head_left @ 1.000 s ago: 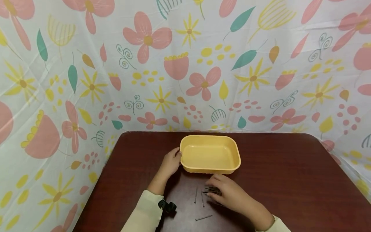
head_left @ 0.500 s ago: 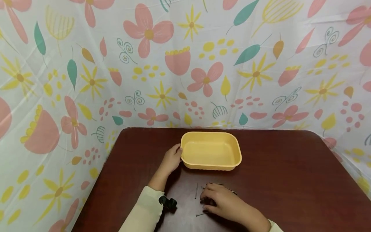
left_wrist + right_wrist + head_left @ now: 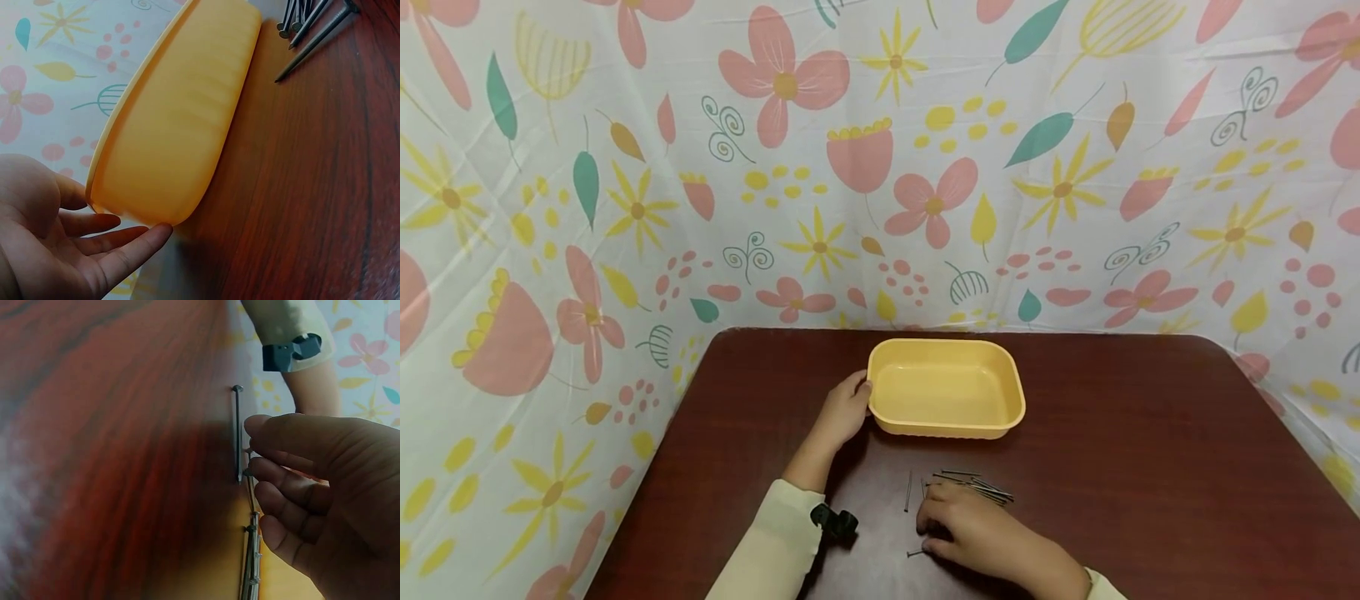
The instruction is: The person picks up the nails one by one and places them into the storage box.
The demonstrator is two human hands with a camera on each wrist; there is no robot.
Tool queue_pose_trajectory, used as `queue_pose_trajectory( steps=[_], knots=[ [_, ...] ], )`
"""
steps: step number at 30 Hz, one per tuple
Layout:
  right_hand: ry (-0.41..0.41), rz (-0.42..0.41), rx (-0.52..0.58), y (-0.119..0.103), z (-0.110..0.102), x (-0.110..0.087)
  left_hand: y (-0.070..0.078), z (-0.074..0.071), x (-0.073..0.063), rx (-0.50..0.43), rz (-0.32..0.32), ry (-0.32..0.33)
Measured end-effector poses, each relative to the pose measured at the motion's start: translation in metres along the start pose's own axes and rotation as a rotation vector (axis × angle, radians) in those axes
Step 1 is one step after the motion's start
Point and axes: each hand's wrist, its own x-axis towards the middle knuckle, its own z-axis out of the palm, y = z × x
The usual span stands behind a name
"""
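A yellow plastic tray [image 3: 946, 431] rests on the dark table with nothing in it. My left hand [image 3: 841, 414] holds its left end, fingers against the end wall [image 3: 150, 200] in the left wrist view. Lower right, my right hand [image 3: 973, 527] hovers low with loosely bent fingers. A lone nail [image 3: 237, 440] lies just beyond its thumb and fingertips; thumb and fingers stand apart in the right wrist view, nothing visibly held. Behind that hand sits a loose pile of nails [image 3: 988, 487]. Another nail [image 3: 907, 493] lies left of it; the hand partly hides others.
The reddish-brown table [image 3: 1150, 467] reaches back to a floral cloth [image 3: 925, 167] hung behind it and on the left. A black strapped device [image 3: 833, 522] sits on the left wrist.
My right hand has drawn back from the nail pile toward the lone nail at the front, uncovering the pile. My left hand stays at the tray's end. The head view has tilted slightly down.
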Motion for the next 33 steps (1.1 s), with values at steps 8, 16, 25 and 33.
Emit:
queue_pose_trajectory(
  steps=[8, 16, 25, 33],
  knots=[
    [-0.003, -0.026, -0.022, 0.000, 0.005, 0.001, 0.000, -0.001, 0.000, 0.006, 0.003, -0.004],
    [-0.024, -0.031, -0.017, -0.001, 0.004, 0.001, 0.000, -0.001, 0.000, -0.001, 0.005, -0.001],
    [-0.078, -0.047, 0.057, -0.002, 0.002, -0.005, 0.000, 0.000, 0.001, -0.004, 0.001, -0.011],
    [-0.120, -0.116, 0.066, -0.004, -0.001, -0.011, 0.000, -0.001, 0.000, 0.002, -0.001, -0.009]
  ],
)
